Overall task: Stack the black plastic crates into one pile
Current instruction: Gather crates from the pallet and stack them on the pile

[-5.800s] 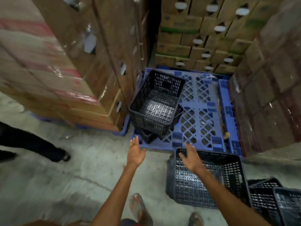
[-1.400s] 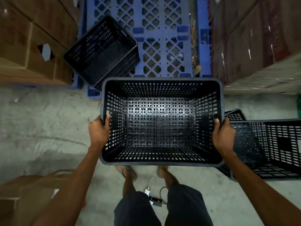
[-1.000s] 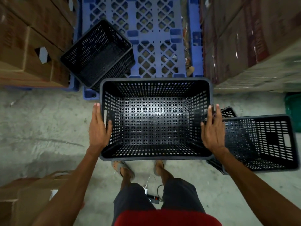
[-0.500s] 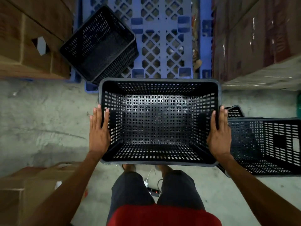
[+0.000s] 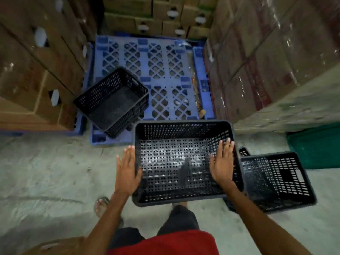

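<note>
Centre left, a short crate pile sits on the blue pallet; mid-frame the left hand and right hand, fingers straight, press a black crate between them, and unstacked crates wait lower right, so the task seems partly done.

Rear crate mostly behind rt crate; corner only.

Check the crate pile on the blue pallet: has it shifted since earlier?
No. The crate pile still sits at the blue pallet's near-left corner, beside the cardboard boxes.
</note>
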Demonstrator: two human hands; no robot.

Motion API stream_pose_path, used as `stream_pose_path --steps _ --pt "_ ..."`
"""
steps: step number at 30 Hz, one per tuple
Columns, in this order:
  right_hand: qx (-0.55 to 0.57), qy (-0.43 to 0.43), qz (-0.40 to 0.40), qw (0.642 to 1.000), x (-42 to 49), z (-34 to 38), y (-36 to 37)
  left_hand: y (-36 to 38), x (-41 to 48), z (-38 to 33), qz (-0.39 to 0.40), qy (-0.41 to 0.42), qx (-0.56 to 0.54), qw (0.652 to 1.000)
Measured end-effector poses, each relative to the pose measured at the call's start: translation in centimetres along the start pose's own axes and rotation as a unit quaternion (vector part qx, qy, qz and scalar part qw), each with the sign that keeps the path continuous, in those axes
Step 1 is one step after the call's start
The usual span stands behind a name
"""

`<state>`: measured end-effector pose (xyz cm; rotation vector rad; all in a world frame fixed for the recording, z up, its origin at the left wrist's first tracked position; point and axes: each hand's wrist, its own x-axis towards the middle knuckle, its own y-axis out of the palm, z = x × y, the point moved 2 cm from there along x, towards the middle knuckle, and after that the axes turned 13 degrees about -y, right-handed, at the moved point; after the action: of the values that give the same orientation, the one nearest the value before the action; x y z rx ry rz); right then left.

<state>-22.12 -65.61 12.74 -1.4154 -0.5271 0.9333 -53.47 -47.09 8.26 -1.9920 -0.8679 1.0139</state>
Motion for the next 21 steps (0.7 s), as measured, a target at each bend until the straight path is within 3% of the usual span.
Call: stream_pose_path --steps 7,12,21 --pt "0.125 -0.07 -0.076 0.987 -1.2 22.8 1.7 -9.2 -0.5 13.7 0.062 -0.036 -0.05 0.996" --pt "0.144 -0.17 -0.07 0.972 1.7 36.9 1.4 -16.8 1.8 24.2 0.041 -0.15 -0.102 0.983" --pt "0.117 -0.218 0.034 0.968 13.3 45.5 2.1 -21.3 8.9 29.4 0.022 -0.273 -0.249 0.929"
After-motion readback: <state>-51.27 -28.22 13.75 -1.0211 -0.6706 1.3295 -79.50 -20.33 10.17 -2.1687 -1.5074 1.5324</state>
